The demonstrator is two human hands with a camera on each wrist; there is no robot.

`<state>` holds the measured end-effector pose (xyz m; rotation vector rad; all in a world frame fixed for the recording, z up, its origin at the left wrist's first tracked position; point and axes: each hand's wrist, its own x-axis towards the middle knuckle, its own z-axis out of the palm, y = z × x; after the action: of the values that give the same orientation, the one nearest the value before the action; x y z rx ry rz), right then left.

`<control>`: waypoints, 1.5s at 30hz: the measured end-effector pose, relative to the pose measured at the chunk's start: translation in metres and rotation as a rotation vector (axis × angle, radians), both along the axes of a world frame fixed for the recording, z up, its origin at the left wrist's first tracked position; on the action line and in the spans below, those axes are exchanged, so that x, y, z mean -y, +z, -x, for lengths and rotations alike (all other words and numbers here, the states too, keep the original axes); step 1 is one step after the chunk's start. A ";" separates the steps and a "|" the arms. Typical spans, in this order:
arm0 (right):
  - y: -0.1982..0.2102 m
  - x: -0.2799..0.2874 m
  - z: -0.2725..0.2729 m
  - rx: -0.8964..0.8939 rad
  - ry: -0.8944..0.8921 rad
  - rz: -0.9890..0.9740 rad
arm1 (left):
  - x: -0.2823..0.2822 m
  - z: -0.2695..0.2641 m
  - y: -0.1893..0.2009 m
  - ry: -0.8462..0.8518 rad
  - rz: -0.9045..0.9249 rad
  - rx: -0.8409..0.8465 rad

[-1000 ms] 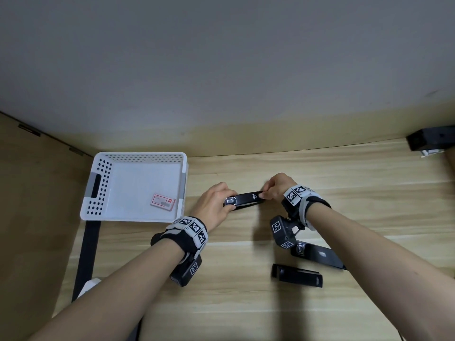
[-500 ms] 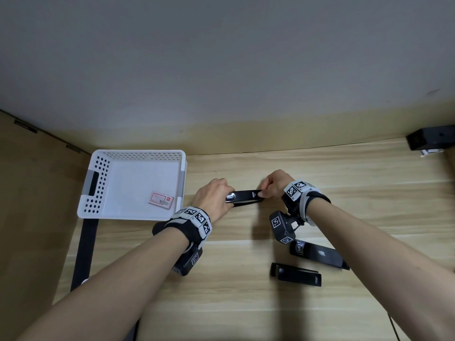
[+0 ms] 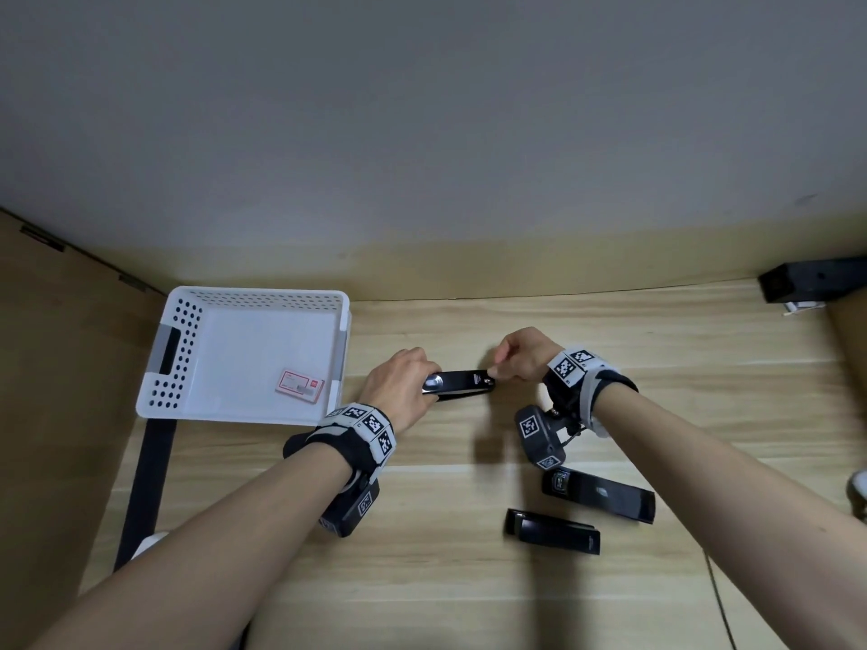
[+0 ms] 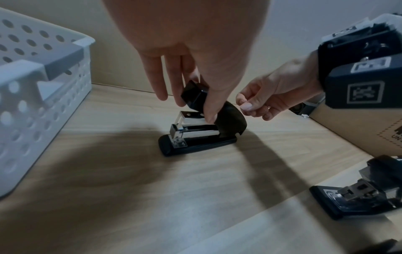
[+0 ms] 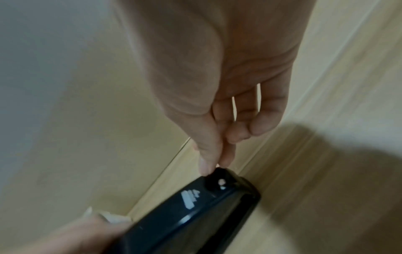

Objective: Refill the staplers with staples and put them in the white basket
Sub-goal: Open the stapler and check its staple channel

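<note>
A black stapler [image 3: 462,384] stands on the wooden desk just right of the white basket [image 3: 255,293]. My left hand [image 3: 403,382] grips its front end. In the left wrist view the stapler [image 4: 195,137] has its top cover raised off the metal staple channel, with my left thumb and fingers [image 4: 208,110] round the cover. My right hand [image 3: 516,358] has thumb and forefinger pinched together at the stapler's rear tip [image 5: 219,178]. Two more black staplers [image 3: 598,497] [image 3: 551,532] lie nearer me on the right. A red-and-white staple box [image 3: 300,386] lies in the basket.
The basket [image 4: 43,68] rises close on the left of the held stapler. A cardboard box [image 4: 369,128] stands on the right, and a black object [image 3: 807,279] sits at the back right corner. A dark strip [image 3: 145,485] runs along the desk's left edge. The wall is just behind.
Both hands stay at the two ends of the same stapler. The hands and stapler have barely shifted on the desk.
</note>
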<state>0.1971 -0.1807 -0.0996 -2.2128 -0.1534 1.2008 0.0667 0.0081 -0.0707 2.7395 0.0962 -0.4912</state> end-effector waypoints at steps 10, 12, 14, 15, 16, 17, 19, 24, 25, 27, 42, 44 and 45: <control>-0.023 -0.005 0.008 -0.114 -0.063 0.119 | -0.003 0.003 -0.006 0.021 0.041 0.011; -0.020 -0.010 0.005 -0.117 -0.055 0.150 | -0.004 0.003 -0.007 0.025 0.051 0.023; -0.017 -0.011 0.003 -0.106 -0.041 0.169 | -0.004 0.002 -0.007 0.027 0.057 0.032; -0.015 -0.011 0.001 -0.090 -0.033 0.176 | -0.004 0.002 -0.007 0.027 0.057 0.034; -0.015 -0.010 0.000 -0.076 -0.027 0.184 | -0.005 0.002 -0.007 0.024 0.059 0.030; -0.014 -0.009 0.000 -0.067 -0.017 0.187 | -0.007 0.002 -0.007 0.022 0.069 0.017; -0.011 -0.007 0.001 -0.064 0.011 0.142 | -0.014 0.006 -0.006 0.022 0.098 -0.012; 0.000 0.003 0.003 0.058 0.011 0.050 | -0.048 0.021 0.005 0.091 0.127 -0.056; 0.002 0.004 0.006 0.099 0.037 0.057 | -0.054 0.025 0.006 0.094 0.121 -0.058; 0.005 0.002 0.014 0.150 0.071 0.041 | -0.058 0.031 0.006 0.081 0.095 -0.067; -0.004 -0.010 0.057 0.640 0.399 0.003 | -0.035 0.021 -0.044 0.135 0.105 0.022; -0.002 -0.011 0.057 0.680 0.426 0.003 | -0.037 0.025 -0.046 0.143 0.087 0.032; -0.001 -0.011 0.056 0.695 0.435 0.005 | -0.039 0.026 -0.046 0.138 0.078 0.035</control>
<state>0.1409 -0.1693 -0.1008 -2.5914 -0.9468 0.5660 0.0407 0.0471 -0.1166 2.6417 0.2506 -0.3997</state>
